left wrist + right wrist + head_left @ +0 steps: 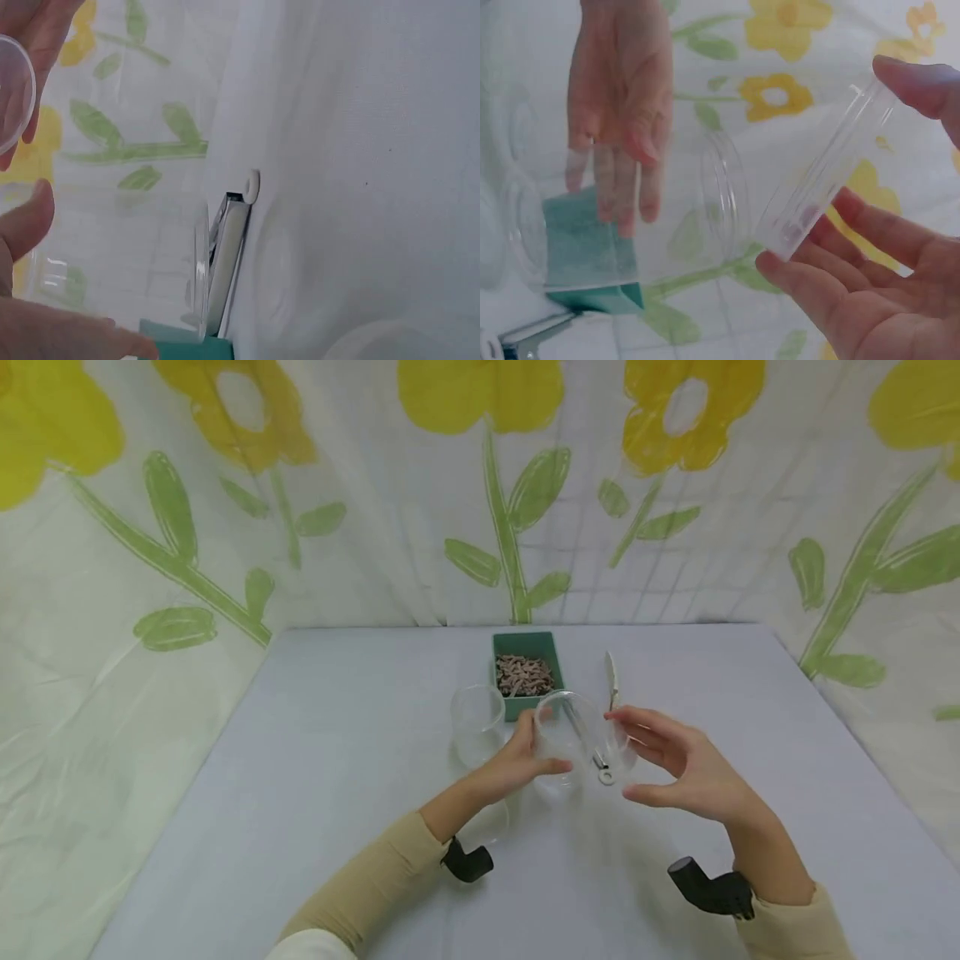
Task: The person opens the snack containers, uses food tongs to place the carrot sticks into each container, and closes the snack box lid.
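My left hand [517, 764] grips a clear, wide-mouthed jar [120, 262] above the table, with fingers and thumb around its side. To the right of it, my right hand [686, 772] holds a round clear lid [829, 172] by its rim between thumb and fingers. In the right wrist view the lid is tilted and stands apart from the jar's mouth. Nothing shows inside the held jar. A second clear jar [477, 727] stands on the table to the left of the left hand.
Behind the jars stands a green box [527, 644] with brown, stick-like pieces in it. Metal tongs [229, 270] with a pull ring lie beside the box. Farther right lies a slender light tool [612, 677]. Another clear round piece [487, 823] lies near the left wrist.
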A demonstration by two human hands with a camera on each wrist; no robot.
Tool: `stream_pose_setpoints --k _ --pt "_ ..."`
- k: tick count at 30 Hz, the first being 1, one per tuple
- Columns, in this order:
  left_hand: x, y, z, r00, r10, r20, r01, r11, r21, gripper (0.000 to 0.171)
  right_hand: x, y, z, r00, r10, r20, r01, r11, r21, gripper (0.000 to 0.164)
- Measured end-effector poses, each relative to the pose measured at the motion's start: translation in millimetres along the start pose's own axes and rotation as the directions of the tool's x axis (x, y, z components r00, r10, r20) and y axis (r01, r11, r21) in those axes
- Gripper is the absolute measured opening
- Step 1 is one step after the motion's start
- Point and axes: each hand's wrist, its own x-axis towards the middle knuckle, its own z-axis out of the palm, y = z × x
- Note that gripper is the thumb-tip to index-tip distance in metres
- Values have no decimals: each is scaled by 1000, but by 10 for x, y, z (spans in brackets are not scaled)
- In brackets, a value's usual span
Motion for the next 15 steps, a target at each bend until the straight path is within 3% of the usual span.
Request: stream_pose_setpoints --k 3,6,11,15 --pt "85 1 83 992 -24 -127 26 1000 7 72 -39 27 85 989 137 -54 -140 988 -61 73" --pt "129 -9 133 978 -33 -208 39 999 24 72 -76 67 160 959 273 -69 -280 954 -110 72" --pt "198 -55 165 971 -31 -237 31 1000 -3 74 -132 194 260 905 424 -27 -422 892 -163 72" --pt "238 -106 187 966 -56 -254 59 998 5 74 -154 344 407 873 488 -11 -470 834 -290 74"
